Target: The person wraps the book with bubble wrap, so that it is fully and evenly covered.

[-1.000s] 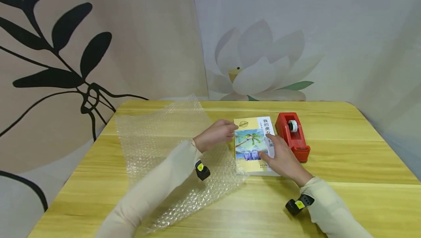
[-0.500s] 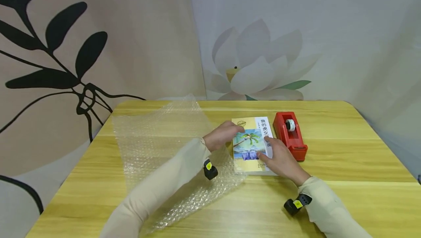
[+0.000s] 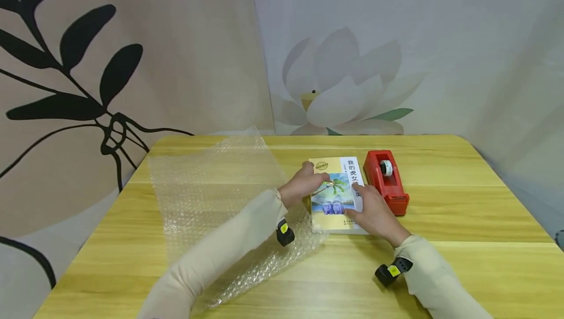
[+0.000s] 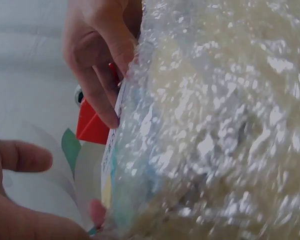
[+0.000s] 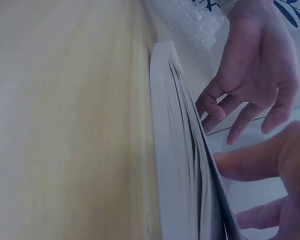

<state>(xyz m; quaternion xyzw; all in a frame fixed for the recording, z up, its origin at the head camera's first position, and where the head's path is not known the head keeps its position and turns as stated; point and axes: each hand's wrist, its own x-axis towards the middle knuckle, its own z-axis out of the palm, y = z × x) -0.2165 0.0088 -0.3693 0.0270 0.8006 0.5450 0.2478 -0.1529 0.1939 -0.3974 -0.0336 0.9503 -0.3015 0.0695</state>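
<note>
A paperback book [image 3: 331,225] with a yellow cover, a palm-tree picture and a white title strip lies flat on the wooden table. My right hand [image 3: 376,213] rests on its right side, thumb and a fingertip on the cover; its thumb [image 5: 252,162] also shows by the cover edge in the right wrist view. At the book's left edge is my left hand [image 3: 304,185], thumb reaching over the cover, fingers spread and loose in the right wrist view. Bubble wrap [image 3: 216,191] lies spread under my left forearm, its near corner reaching the book's lower left.
A red tape dispenser [image 3: 388,184] with a small roll stands just right of the book. The table [image 3: 462,201] extends to the right and toward me. Behind it hangs a printed cloth backdrop [image 3: 198,49] with leaves and a lotus.
My left hand has moved right, from beside the book's left edge until its thumb overlaps the cover. My right hand keeps its place on the book. The head view has shifted slightly.
</note>
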